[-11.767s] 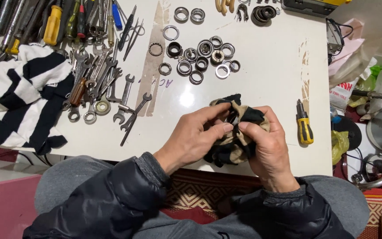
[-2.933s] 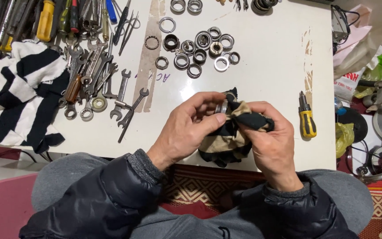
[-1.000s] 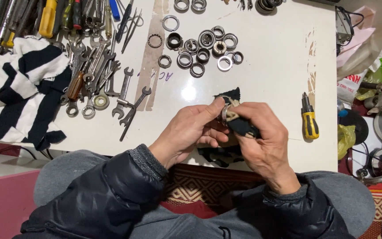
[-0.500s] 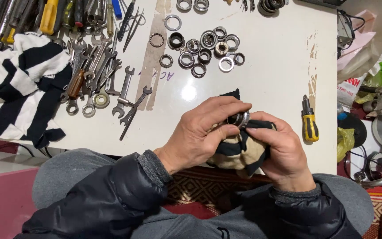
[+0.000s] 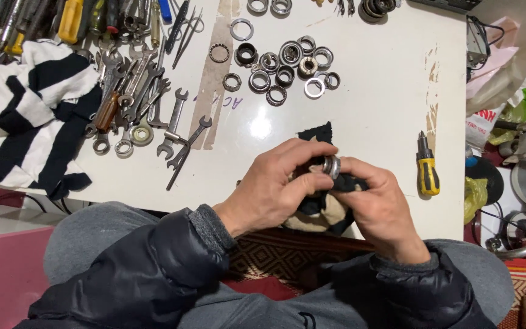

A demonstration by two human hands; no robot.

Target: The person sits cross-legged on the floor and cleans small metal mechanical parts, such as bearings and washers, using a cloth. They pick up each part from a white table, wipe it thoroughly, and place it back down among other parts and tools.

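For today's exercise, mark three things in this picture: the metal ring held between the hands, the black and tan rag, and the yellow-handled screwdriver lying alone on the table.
metal ring (image 5: 331, 166), head view, on its shiny rim.
black and tan rag (image 5: 322, 210), head view, tan patch.
yellow-handled screwdriver (image 5: 427, 175), head view, yellow grip.

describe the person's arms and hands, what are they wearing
Both arms are covered by a black, slightly shiny puffer jacket with quilted seams. A grey ribbed knit cuff shows at each wrist, under the jacket sleeve. The left hand and the right hand are bare: no gloves, and no rings or watch in view. Grey trousers cover the knees below.
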